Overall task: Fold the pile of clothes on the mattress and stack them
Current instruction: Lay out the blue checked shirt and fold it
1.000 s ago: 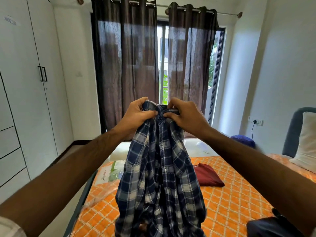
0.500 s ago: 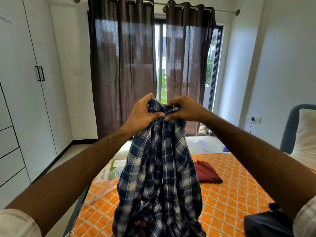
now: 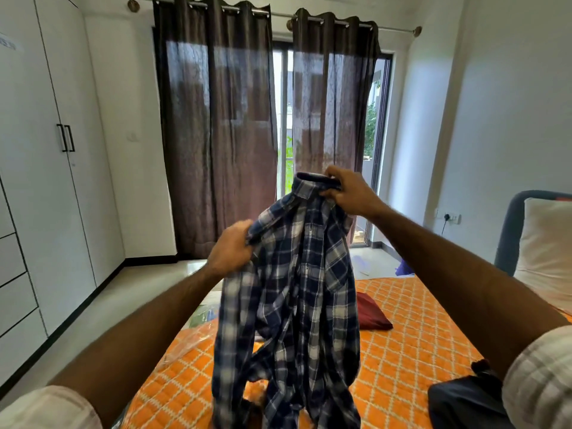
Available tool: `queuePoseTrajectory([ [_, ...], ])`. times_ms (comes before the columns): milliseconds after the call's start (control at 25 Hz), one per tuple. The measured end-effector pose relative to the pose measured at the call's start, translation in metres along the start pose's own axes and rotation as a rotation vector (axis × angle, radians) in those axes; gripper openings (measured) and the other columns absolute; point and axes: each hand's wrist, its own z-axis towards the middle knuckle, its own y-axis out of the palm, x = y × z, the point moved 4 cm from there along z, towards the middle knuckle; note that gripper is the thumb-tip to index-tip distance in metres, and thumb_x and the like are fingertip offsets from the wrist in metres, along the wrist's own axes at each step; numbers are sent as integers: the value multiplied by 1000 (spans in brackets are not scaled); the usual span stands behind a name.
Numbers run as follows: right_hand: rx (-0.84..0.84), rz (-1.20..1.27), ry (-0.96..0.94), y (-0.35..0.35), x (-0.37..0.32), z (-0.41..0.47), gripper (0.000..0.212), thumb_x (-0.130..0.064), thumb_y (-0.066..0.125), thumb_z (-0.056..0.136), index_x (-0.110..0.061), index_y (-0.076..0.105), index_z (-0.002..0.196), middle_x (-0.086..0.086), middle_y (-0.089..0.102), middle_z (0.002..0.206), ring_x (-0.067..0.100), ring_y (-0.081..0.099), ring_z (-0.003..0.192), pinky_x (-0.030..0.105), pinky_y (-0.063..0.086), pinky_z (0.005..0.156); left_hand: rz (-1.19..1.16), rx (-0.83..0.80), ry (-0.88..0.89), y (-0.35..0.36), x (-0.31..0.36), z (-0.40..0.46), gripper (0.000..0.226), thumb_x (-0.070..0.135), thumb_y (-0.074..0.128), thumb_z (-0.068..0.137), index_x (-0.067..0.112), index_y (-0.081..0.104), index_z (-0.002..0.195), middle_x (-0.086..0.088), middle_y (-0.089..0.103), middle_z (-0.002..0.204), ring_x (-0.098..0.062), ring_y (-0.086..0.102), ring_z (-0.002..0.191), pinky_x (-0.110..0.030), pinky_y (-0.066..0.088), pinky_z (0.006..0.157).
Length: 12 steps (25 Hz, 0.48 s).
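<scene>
Gripping plaid shirt (image 3: 294, 289) collar: right hand (image 3: 349, 193); left hand (image 3: 230, 253) pinching shoulder, above mattress (image 3: 418, 335).

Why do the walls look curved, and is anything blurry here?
Head view: the wide-angle lens bows the wardrobe and walls at the edges. Daylight through the curtains backlights the plaid shirt. The left hand looks slightly motion-blurred; the right hand is sharper.

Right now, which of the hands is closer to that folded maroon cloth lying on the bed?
Hard to call. The right hand grips the plaid shirt's collar, high above the maroon cloth. The left hand pinches the shoulder, lower but across the shirt from it.
</scene>
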Motion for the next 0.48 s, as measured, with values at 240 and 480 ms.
queuePoseTrajectory([
  [240, 194, -76, 221, -47, 35, -11, 28, -4, 60, 97, -10, 65, 124, 3, 64, 100, 12, 56, 73, 21, 39, 60, 66, 266, -13, -55, 22, 6, 8, 15, 63, 85, 13, 65, 92, -10, 68, 94, -29, 64, 84, -38, 48, 69],
  [480, 397, 26, 303, -83, 14, -9, 26, -4, 56, 98, -10, 59, 123, 6, 64, 101, 24, 63, 88, 39, 52, 72, 184, 320, 57, -96, 45, 13, 11, 7, 58, 94, 13, 60, 104, -10, 62, 105, -27, 60, 87, -43, 51, 74],
])
